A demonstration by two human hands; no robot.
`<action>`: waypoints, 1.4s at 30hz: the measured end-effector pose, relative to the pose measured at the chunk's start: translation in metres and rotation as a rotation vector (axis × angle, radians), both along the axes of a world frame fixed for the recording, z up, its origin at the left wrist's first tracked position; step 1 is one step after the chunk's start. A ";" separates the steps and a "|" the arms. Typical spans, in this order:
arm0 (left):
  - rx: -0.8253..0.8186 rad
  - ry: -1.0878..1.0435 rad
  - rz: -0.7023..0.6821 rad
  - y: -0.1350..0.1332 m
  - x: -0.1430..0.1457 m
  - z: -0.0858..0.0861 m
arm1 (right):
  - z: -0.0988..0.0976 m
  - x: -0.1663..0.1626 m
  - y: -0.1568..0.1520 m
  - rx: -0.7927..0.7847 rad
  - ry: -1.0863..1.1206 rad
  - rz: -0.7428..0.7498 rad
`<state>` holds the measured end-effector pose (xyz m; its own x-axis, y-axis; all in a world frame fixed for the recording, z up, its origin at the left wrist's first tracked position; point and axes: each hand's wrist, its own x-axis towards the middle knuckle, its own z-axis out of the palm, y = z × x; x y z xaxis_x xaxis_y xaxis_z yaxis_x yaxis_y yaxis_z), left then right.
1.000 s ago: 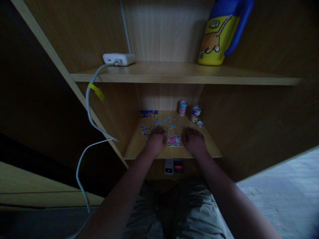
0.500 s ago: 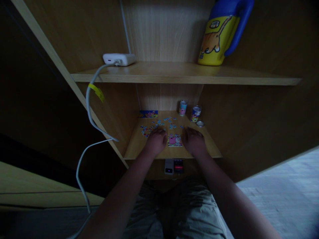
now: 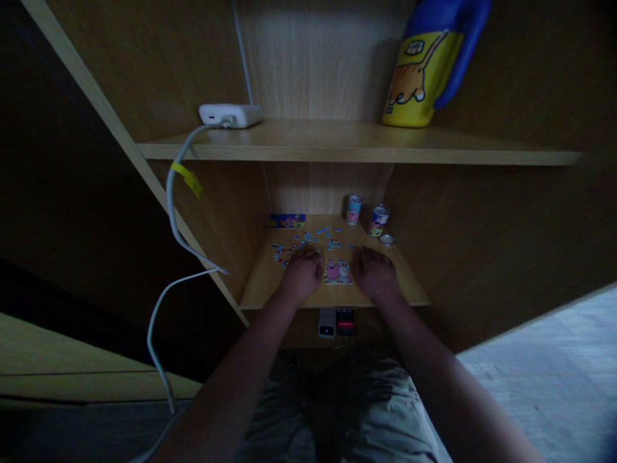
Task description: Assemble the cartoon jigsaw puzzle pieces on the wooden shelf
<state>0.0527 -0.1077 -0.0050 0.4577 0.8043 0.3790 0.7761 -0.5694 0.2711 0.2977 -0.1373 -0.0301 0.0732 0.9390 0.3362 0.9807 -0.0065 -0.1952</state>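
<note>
A partly assembled jigsaw puzzle (image 3: 338, 272) with pink and pale figures lies on the lower shelf between my hands. Close to its left edge is my left hand (image 3: 303, 273), fingers curled down with the tips hidden; whatever they may hold cannot be seen. On the puzzle's right side my right hand (image 3: 376, 273) rests on the board, its fingers loosely bent and slightly apart, nothing visible in them. Loose jigsaw pieces (image 3: 308, 238) are scattered behind the puzzle and around my left hand. A few more small pieces (image 3: 332, 244) lie behind the gap between the hands.
Two printed cans (image 3: 353, 210) (image 3: 378, 221) stand at the back right, a round lid (image 3: 387, 240) beside them. A picture card (image 3: 287, 221) is at the back left. Above, the upper shelf (image 3: 318, 154) carries a white charger (image 3: 231, 116) with a hanging cable (image 3: 169, 193) and a yellow-blue jug (image 3: 424, 71).
</note>
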 end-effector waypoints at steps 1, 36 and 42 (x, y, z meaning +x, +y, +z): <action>-0.001 0.002 0.002 0.000 0.000 0.000 | 0.000 0.000 0.000 -0.001 0.004 -0.003; 0.020 0.011 -0.017 -0.001 -0.001 0.001 | 0.002 -0.001 -0.001 -0.005 -0.027 -0.014; 0.026 0.022 -0.008 0.000 0.000 0.000 | 0.000 -0.001 -0.001 0.006 -0.004 -0.011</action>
<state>0.0524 -0.1073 -0.0050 0.4727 0.7905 0.3895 0.7769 -0.5825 0.2392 0.2964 -0.1385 -0.0296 0.0824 0.9359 0.3425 0.9814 -0.0163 -0.1914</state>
